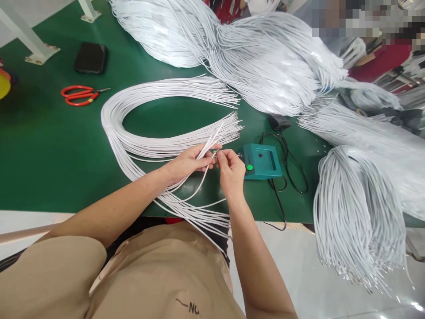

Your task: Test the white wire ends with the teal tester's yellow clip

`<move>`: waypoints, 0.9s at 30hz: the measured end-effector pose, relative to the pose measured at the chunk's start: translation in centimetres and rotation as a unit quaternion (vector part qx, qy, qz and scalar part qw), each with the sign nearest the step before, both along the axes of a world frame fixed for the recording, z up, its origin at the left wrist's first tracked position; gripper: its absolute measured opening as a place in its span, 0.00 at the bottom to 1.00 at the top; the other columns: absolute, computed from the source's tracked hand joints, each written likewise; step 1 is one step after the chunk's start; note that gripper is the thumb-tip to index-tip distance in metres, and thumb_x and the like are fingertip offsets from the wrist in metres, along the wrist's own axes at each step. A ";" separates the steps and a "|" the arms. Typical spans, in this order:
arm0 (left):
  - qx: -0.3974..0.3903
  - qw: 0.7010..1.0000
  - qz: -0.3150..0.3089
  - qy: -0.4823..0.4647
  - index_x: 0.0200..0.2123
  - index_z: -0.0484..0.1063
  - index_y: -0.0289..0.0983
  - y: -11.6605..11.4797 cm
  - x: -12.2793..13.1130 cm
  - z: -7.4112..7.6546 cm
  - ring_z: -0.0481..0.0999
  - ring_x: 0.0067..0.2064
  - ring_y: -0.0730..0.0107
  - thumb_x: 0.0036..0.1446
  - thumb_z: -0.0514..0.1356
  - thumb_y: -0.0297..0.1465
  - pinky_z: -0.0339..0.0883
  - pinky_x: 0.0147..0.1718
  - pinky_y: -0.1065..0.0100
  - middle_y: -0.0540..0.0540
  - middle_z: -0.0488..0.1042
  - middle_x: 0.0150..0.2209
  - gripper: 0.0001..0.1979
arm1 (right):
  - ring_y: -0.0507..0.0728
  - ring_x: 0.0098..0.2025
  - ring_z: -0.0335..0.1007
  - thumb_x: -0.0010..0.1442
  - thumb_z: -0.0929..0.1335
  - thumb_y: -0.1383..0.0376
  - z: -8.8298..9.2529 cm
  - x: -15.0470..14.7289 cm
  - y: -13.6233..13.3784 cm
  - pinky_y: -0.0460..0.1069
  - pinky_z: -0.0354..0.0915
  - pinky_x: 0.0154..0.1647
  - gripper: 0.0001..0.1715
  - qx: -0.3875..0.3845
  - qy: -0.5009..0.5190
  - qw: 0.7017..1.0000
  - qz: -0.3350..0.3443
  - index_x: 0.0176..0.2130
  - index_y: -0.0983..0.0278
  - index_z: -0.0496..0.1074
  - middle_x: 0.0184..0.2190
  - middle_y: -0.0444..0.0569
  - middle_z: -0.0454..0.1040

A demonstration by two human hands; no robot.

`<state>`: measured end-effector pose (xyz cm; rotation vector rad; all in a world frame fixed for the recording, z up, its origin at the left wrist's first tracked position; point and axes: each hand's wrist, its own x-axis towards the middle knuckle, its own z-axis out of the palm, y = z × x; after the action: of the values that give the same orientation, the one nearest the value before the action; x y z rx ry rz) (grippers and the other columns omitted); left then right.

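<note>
The left hand (189,161) is closed around a few thin white plastic-coated cords (207,148) drawn from the looped bundle of white cords (114,115) lying on the green table mat (46,146), while the right hand (230,170) pinches the end of one cord between thumb and fingertips, just beside the small teal box-shaped device (262,160) with its black cable (292,173). Farther off on the mat lie red-handled scissors (81,94), a black phone (90,57) and large heaps of white cords (265,62), another bundle (358,212) hanging over the table's edge; a co-worker's red sleeve (388,60) shows at the far right.
</note>
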<state>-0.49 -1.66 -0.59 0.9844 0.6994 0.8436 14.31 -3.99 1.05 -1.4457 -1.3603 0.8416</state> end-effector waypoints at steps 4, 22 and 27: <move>-0.033 0.999 0.003 -0.010 0.53 0.73 0.41 0.3 -0.2 0.1 0.73 0.34 0.78 0.53 0.66 0.29 0.65 0.33 0.76 0.52 0.69 0.32 0.22 | 0.54 0.34 0.69 0.64 0.65 0.57 -0.1 0.5 0.0 0.49 0.64 0.39 0.13 0.033 -0.084 0.995 0.030 0.35 0.62 0.72 0.32 0.46 0.76; 0.047 0.982 0.046 0.178 0.56 0.69 0.38 1.5 1.0 -1.4 0.81 0.36 0.67 0.51 0.65 0.33 0.53 0.17 0.79 0.47 0.78 0.35 0.28 | 0.61 0.41 0.69 0.58 0.66 0.72 1.3 6.6 4.1 0.56 0.56 0.56 0.07 0.057 -0.518 0.833 0.184 0.36 0.64 0.74 0.35 0.53 0.78; 0.098 0.964 0.061 0.240 0.54 0.70 0.37 1.8 1.3 -1.8 0.81 0.35 0.67 0.52 0.63 0.31 0.67 0.27 0.74 0.48 0.78 0.34 0.24 | 0.62 0.42 0.66 0.58 0.65 0.72 1.1 6.6 4.4 0.54 0.58 0.47 0.09 0.056 -0.518 0.836 0.170 0.34 0.64 0.75 0.31 0.53 0.74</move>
<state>0.78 0.13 -2.43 1.3570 1.1141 0.7978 20.89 0.45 2.20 -1.6450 -2.4788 0.0928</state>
